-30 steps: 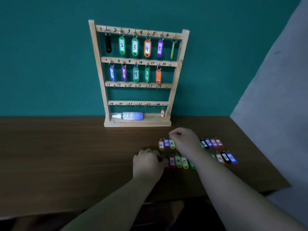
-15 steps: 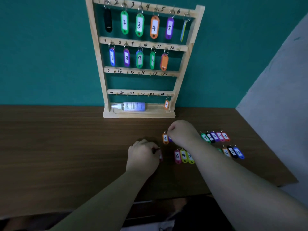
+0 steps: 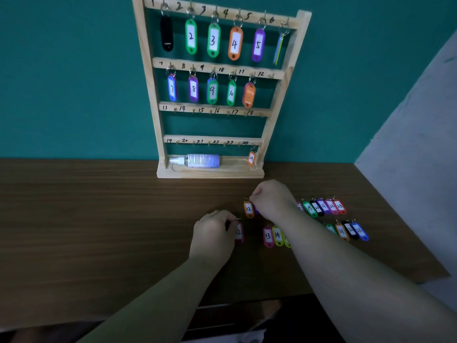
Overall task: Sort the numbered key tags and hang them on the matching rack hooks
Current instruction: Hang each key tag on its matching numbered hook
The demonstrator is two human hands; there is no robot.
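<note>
Key tags lie in two loose rows on the brown table (image 3: pixel 99 219), right of centre in the frame, and both your hands are on them. Your left hand (image 3: pixel 212 231) is curled, its fingertips pinching the ring of a dark pink tag (image 3: pixel 239 233). The number on it is blurred and looks like 12. Your right hand (image 3: pixel 272 199), also curled, pinches the ring of the orange 12 tag (image 3: pixel 248 209) between thumb and forefinger. Whether either tag is off the table you cannot tell from here.

Under your right forearm sit the pink 13 tag (image 3: pixel 268 235) and the yellow 14 tag (image 3: pixel 277 235), side by side and touching. Further right, the upper row runs from the green 19 tag (image 3: pixel 309 208) to the red 23 tag (image 3: pixel 340 206). The lower row ends with the blue 23 tag (image 3: pixel 359 230).

At top centre the wooden rack (image 3: pixel 148 70) stands against the teal wall. Its top rail carries six tags and its second rail five, on hooks 7 to 11. The tray at its foot holds a spray bottle (image 3: pixel 197 160) lying on its side, nozzle to the left. The orange 24 tag (image 3: pixel 251 158) hangs from its hook over the tray's right end.
</note>
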